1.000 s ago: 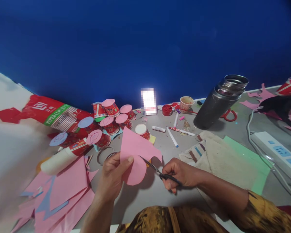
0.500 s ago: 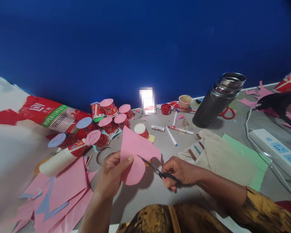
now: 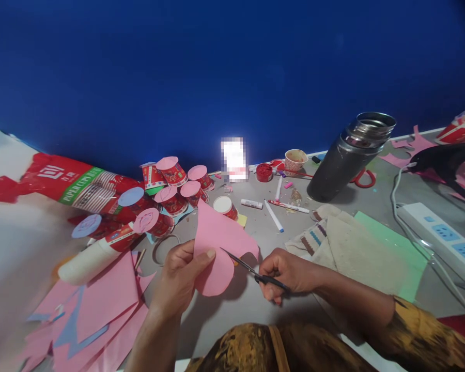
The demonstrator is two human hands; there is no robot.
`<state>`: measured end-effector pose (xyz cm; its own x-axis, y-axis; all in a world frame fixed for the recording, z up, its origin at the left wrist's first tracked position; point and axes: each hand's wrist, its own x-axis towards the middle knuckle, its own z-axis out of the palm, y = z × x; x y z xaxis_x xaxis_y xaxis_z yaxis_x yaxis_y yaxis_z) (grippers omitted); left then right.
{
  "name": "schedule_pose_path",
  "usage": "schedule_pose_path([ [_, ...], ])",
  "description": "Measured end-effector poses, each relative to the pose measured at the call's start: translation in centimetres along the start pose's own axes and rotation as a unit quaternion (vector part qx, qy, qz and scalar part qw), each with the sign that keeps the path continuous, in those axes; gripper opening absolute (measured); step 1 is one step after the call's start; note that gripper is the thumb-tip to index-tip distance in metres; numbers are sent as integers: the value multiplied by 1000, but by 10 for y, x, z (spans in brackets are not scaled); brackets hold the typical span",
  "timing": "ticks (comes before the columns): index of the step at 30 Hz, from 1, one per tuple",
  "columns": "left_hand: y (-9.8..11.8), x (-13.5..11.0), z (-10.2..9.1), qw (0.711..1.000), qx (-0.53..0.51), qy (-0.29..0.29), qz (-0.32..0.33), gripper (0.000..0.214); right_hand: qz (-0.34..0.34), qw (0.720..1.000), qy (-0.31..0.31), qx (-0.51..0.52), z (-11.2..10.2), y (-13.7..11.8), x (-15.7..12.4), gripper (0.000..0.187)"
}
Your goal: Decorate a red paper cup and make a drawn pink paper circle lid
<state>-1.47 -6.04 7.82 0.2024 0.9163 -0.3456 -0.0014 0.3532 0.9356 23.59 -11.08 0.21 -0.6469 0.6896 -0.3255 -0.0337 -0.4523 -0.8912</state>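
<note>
- On my feed, the green band on the red bag at the left reads "PAPER CUPS"; a white logo and characters sit above it, and I can't make out the characters.
- Print on the white tube near the centre is too small for me to read, and the bright panel behind it is pixelated.
- Against the earlier frame, my view has shifted slightly: the bag sits further left, its tip now at the frame's edge. The hands hold nearly the same pose.
- I have the pink sheet at the centre, raised over the table, with a rounded lobe at its lower end.
- The left hand pinches the sheet's left side, thumb on top.
- The right hand, right of centre, has its fingers curled around the handles of the black scissors; a blade overlaps the sheet, its point near the left thumb.
- Just behind the sheet stands a white-topped cup, its lower edge partly hidden.
- Left of centre I see red cups with pink or blue discs; lower left, loose paper.
- At the right, a dark flask stands before a red loop, partly covering it. A cloth and power strip lie nearer.
</note>
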Motion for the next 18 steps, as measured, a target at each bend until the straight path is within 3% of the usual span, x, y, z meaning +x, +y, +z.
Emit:
schedule_pose_path([
  [9,8,-6,-1,997,45,-30,53,37,-37,999,17,4,5,1,-2,41],
  [18,20,-3,6,997,62,-26,42,35,-31,998,44,17,5,-1,-2,41],
])
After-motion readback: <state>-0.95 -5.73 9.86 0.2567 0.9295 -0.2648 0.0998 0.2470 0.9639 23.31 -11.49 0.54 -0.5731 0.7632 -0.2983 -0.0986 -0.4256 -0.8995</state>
